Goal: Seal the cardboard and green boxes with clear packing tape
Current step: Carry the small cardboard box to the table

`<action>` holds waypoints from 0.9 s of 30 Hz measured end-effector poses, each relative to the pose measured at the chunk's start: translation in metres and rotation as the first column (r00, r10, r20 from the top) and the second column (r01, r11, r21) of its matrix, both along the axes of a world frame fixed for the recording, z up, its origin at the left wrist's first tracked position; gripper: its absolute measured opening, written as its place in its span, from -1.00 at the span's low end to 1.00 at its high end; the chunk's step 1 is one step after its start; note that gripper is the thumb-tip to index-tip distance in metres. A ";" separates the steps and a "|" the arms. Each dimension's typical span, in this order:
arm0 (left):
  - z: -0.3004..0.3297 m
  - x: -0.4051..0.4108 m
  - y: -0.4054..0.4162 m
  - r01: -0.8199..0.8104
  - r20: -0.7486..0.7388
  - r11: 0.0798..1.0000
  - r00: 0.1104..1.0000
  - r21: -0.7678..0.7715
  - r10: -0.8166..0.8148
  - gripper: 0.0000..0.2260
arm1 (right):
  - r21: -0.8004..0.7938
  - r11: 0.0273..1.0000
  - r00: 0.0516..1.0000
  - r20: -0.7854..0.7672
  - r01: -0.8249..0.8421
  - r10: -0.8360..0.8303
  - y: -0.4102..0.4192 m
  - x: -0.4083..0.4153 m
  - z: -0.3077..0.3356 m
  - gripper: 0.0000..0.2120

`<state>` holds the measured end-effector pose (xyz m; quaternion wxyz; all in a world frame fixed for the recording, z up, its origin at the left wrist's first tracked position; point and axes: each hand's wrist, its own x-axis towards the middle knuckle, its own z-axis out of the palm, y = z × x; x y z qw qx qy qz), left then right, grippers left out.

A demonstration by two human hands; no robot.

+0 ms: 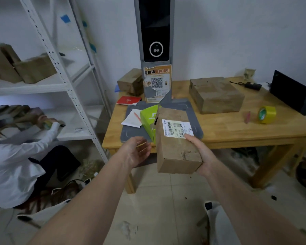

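Observation:
My right hand (200,152) grips a small cardboard box (173,145) with a white shipping label, held in the air in front of the wooden table (237,133). A green box (149,119) shows right behind it on the left, over the grey pad (131,135); what supports it is hidden. My left hand (137,150) hovers palm up just left of the boxes, fingers relaxed, touching nothing I can see. A roll of tape (266,114) with a green and yellow core lies on the table at the right.
A larger cardboard box (216,94) sits on the table behind; a grey kiosk (155,50) stands at its back edge. A dark laptop (289,90) is at far right. White shelving (64,82) and a crouching person (16,160) fill the left.

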<state>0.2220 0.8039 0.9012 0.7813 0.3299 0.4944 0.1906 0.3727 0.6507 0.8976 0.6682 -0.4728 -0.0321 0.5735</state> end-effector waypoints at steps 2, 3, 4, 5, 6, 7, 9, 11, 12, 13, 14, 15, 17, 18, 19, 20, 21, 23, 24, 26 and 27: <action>-0.002 0.015 0.010 -0.001 -0.010 1.000 1.000 0.001 0.001 -0.84 | 0.004 1.000 1.000 -0.007 0.006 -0.006 0.009 0.013 -0.001 -0.69; -0.004 0.022 0.015 0.002 -0.021 1.000 1.000 -0.003 -0.002 -0.84 | 0.003 1.000 1.000 -0.011 0.015 -0.015 0.013 0.018 -0.002 -0.69; -0.006 0.029 0.019 0.007 -0.029 1.000 1.000 -0.006 -0.008 -0.84 | 0.000 1.000 1.000 -0.018 0.023 -0.023 0.015 0.023 -0.004 -0.69; -0.008 0.037 0.024 0.014 -0.032 1.000 0.999 -0.009 -0.014 -0.84 | -0.004 1.000 0.999 -0.021 0.025 -0.025 0.019 0.029 -0.007 -0.68; -0.010 0.046 0.030 0.020 -0.029 1.000 0.999 -0.013 -0.021 -0.84 | -0.005 1.000 1.000 -0.024 0.020 -0.021 0.021 0.035 -0.009 -0.67; -0.012 0.054 0.035 0.027 -0.023 1.000 0.999 -0.015 -0.027 -0.84 | -0.008 1.000 1.000 -0.021 0.018 -0.019 0.024 0.042 -0.011 -0.67; -0.017 0.072 0.047 0.048 -0.025 0.999 0.999 -0.015 -0.049 -0.84 | -0.014 0.999 0.999 -0.012 0.031 -0.031 0.032 0.056 -0.014 -0.68; -0.021 0.089 0.059 0.081 -0.036 0.997 0.996 -0.018 -0.081 -0.87 | -0.008 0.999 0.999 0.009 0.042 -0.042 0.040 0.071 -0.016 -0.65; -0.022 0.097 0.065 0.092 -0.032 0.995 0.995 -0.025 -0.093 -0.88 | -0.002 0.999 0.999 0.023 0.044 -0.043 0.045 0.077 -0.017 -0.64; -0.022 0.106 0.072 0.102 -0.022 0.994 0.994 -0.037 -0.103 -0.87 | 0.004 0.999 0.998 0.033 0.045 -0.045 0.052 0.084 -0.018 -0.63; -0.022 0.115 0.080 0.114 -0.015 0.993 0.993 -0.044 -0.115 -0.86 | 0.006 0.999 0.998 0.036 0.047 -0.047 0.060 0.092 -0.018 -0.63; -0.021 0.124 0.089 0.130 -0.013 0.991 0.991 -0.041 -0.131 -0.85 | 0.012 0.999 0.998 0.036 0.044 -0.044 0.068 0.098 -0.016 -0.64; -0.017 0.140 0.108 0.173 -0.010 0.985 0.985 -0.014 -0.173 -0.84 | 0.015 0.999 0.999 0.042 0.028 -0.029 0.088 0.113 -0.012 -0.69; -0.015 0.147 0.120 0.196 -0.006 0.981 0.981 0.003 -0.196 -0.84 | 0.012 1.000 0.999 0.050 0.020 -0.021 0.098 0.119 -0.009 -0.72; -0.013 0.154 0.132 0.218 0.001 0.976 0.976 0.019 -0.218 -0.83 | 0.004 1.000 0.998 0.069 0.015 -0.015 0.108 0.125 -0.007 -0.72; -0.009 0.161 0.144 0.239 0.013 0.970 0.971 0.031 -0.240 -0.81 | 0.000 1.000 0.996 0.092 0.014 -0.014 0.118 0.132 -0.006 -0.69; -0.006 0.168 0.156 0.262 0.022 0.964 0.964 0.044 -0.263 -0.78 | -0.001 1.000 0.994 0.110 0.023 -0.023 0.128 0.138 -0.006 -0.66; -0.001 0.181 0.175 0.315 0.042 0.946 0.947 0.080 -0.319 -0.70 | 0.014 0.999 0.989 0.138 0.051 -0.052 0.146 0.149 -0.005 -0.61; 0.001 0.187 0.182 0.333 0.065 0.938 0.938 0.101 -0.340 -0.67 | 0.025 0.998 0.987 0.152 0.055 -0.059 0.153 0.154 -0.006 -0.59; 0.003 0.202 0.195 0.337 0.113 0.932 0.929 0.133 -0.352 -0.63 | 0.048 0.997 0.986 0.154 0.063 -0.070 0.165 0.161 -0.006 -0.62; 0.003 0.208 0.200 0.337 0.127 0.931 0.926 0.137 -0.354 -0.66 | 0.058 0.996 0.987 0.145 0.066 -0.074 0.171 0.164 -0.006 -0.65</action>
